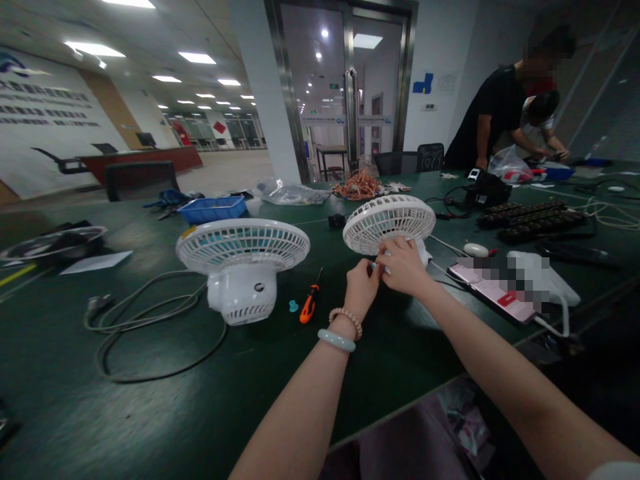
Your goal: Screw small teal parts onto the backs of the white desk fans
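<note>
A long, dark green worktop (150, 400) is seen in a large office hall lit by ceiling panels, with glass doors (345, 87) beyond its far edge. Two people (505, 107) are bent over the far right corner. Two white fans are laid grille-up: the left fan (243, 267) near the middle of the worktop, the right fan (390, 223) just beyond the hands, its axis pointing up and tilted slightly toward the near edge. A grey cable (145, 327) is looped toward the left edge. A phone (495, 293) is placed at the right, near the near edge. An orange screwdriver (309, 303) is laid between the fans, its tip toward the far edge. The left hand (361, 287) and right hand (403, 267) are closed together at the right fan's base, pinching a small part that cannot be made out.
</note>
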{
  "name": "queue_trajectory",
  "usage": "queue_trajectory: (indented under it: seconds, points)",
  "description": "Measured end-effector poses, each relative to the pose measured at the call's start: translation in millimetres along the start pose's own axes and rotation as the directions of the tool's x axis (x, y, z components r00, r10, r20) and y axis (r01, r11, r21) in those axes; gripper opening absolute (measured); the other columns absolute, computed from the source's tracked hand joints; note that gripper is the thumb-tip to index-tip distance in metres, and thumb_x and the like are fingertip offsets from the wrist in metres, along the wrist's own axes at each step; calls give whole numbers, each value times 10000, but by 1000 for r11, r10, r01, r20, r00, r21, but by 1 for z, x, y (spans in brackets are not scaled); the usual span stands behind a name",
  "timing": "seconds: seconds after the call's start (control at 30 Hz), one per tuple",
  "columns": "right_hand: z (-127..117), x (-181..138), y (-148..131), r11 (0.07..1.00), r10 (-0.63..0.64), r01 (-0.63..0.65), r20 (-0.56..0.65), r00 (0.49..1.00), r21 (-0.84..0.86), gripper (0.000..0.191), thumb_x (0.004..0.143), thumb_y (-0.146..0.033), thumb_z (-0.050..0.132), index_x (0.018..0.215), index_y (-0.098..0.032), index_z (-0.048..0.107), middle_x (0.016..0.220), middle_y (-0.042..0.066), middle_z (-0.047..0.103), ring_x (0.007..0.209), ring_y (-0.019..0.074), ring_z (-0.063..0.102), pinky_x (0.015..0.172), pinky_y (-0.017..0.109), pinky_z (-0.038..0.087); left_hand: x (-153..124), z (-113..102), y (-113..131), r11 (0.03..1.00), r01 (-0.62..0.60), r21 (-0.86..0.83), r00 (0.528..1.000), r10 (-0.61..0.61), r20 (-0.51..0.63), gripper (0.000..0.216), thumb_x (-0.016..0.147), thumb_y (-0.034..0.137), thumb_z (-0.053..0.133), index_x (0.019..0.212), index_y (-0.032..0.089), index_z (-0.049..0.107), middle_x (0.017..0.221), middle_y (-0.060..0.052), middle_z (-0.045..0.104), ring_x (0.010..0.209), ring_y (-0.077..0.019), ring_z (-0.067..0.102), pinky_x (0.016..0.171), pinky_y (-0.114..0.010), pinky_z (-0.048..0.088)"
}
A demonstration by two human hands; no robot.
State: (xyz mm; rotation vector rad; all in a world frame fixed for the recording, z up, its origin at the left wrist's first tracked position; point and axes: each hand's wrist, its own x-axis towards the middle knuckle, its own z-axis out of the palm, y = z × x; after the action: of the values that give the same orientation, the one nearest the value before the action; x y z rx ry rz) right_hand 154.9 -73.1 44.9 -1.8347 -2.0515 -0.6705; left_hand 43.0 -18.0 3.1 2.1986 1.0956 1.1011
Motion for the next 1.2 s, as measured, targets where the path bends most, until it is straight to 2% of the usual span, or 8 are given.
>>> queue_trajectory:
  seconds: [0.2,0.33,0.43,0.6,0.83,1.03,1.2]
  points:
    - [0,0,0,1000,-5,5,-23,1000,5,188,754,-281,501,849,-198,641,1031,70,534,956,248,353,751,388,228,-1,-13,-8,1000,-22,1,1000,22,4,243,811,384,468,831,164,569,708,-26,621,641,-127,579,587,-228,418]
    - [-3,-1,0,1000,-10,11,-28,1000,25,200,779,-312,489,844,-214,651,1034,62,532,968,245,346,764,390,226,0,-30,-23,991,-1,136,998,10,-64,217,846,257,390,950,154,550,830,-55,639,762,-149,601,707,-266,455]
    - [-5,-2,-1,1000,5,-4,-26,1000,22,200,783,-304,490,871,-230,653,1051,55,530,976,247,340,762,391,222,0,-34,-32,970,-13,244,1000,15,-7,263,804,131,391,1021,133,540,932,-80,636,877,-167,592,825,-300,444]
    - [-4,-8,-7,999,51,-51,-45,998,6,219,812,-297,456,889,-231,651,1106,58,523,977,247,341,761,405,214,-4,-32,-33,957,-92,274,988,55,141,356,720,66,469,1049,150,577,1070,-76,611,1009,-182,547,940,-292,385]
    - [5,-14,-16,994,98,-102,-102,990,-26,264,844,-240,389,926,-207,637,1146,77,520,946,241,357,751,412,211,-13,-38,-29,926,-77,370,982,6,189,241,736,172,523,947,172,640,1012,-85,626,973,-224,545,930,-353,359]
    - [12,-13,-19,993,109,-115,-134,985,-36,264,838,-197,377,932,-178,623,1075,97,552,918,236,369,763,414,205,-9,-42,-25,911,-68,406,978,-19,207,206,755,134,482,846,182,661,916,-74,641,883,-186,568,861,-300,392]
    - [14,-14,-20,992,122,-127,-151,981,-24,265,847,-203,362,937,-188,611,1084,68,556,915,228,367,768,409,205,-5,-41,-26,915,-31,402,980,-50,191,184,761,119,467,809,163,639,866,-79,649,827,-173,584,788,-274,415]
